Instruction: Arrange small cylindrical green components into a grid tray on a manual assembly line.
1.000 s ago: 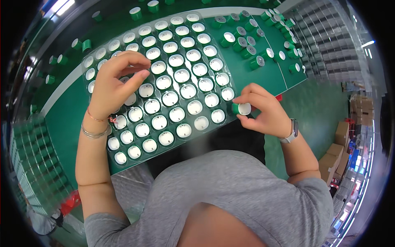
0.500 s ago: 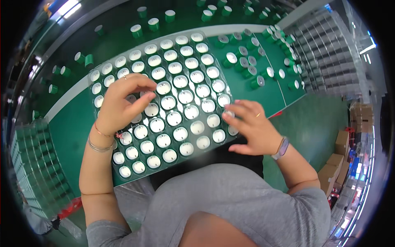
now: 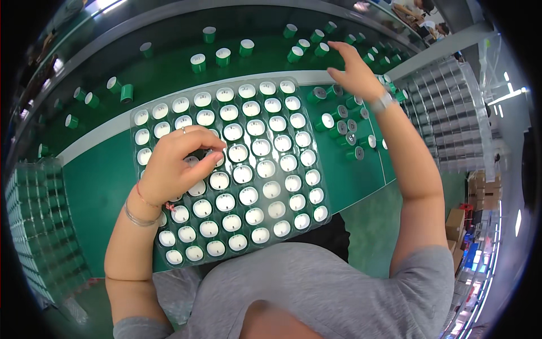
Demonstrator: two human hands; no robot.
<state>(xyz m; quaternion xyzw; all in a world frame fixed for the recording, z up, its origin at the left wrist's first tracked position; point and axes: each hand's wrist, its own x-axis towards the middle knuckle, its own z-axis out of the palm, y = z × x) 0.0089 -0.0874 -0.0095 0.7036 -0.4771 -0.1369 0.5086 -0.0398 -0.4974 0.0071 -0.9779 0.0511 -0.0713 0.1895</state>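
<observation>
my left hand rests curled on the clear tray of white-topped cups, fingertips pinched around one cup in its pocket; farther off, my right hand hovers open, fingers spread, gripping nothing, over loose green cups on the green belt
</observation>
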